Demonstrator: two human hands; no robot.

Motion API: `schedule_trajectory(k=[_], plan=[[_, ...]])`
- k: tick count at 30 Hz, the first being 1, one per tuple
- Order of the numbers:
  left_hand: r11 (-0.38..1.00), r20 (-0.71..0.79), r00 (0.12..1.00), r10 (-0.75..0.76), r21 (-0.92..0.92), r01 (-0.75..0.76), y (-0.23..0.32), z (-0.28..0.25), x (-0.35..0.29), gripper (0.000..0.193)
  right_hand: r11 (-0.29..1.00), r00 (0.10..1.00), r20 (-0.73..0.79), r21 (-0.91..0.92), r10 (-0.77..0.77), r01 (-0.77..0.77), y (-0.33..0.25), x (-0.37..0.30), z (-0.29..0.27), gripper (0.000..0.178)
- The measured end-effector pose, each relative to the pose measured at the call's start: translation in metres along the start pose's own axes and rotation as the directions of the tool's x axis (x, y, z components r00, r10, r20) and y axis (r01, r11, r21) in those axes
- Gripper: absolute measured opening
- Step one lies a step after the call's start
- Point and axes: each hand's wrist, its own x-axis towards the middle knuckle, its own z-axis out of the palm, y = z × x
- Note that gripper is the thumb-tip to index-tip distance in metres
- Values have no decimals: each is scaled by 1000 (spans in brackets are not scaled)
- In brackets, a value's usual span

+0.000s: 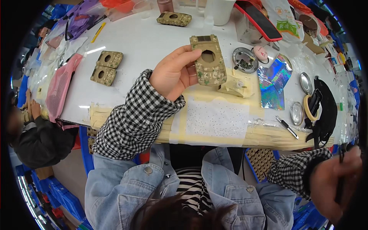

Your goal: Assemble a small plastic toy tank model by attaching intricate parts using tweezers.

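My left hand [172,73] grips a camouflage toy tank hull [210,76] by its left edge, thumb on top, above the table. A round hole opens through the middle of the hull. At the lower right rim, my right hand [332,186] is raised off the table, its fingers closed around a slim dark stick-like tool [340,180]; blur hides its exact kind. Two similar hulls, one farther [109,59] and one nearer [103,75], lie together on the left. Another hull [174,19] rests at the back.
Beneath my left hand, a speckled white sheet [216,119] is taped along the table's front edge. To the right are a round metal dish [245,69], shiny foil [270,86], a pen [286,127] and a black bag [327,111]. A co-worker [44,142] sits at left.
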Motion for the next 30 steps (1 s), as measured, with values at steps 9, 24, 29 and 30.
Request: schedule_trajectory(k=[9,24,29,30], plan=[[999,-11,999,-50,-23,49,-4,-5,-1,36,497,160,702,-307,694,-812,22,-110,-13,53],[990,-64,997,-53,124,61,-8,-4,2,41,48,-70,518,-212,853,-976,37,-146,-13,18],[991,-70,996,-51,120,59,-9,-5,2,41,52,-74,510,-228,857,-972,38,-150,-11,19],[991,-74,996,-52,118,61,-9,-5,2,41,57,-73,511,-235,856,-970,38,-150,-10,19]])
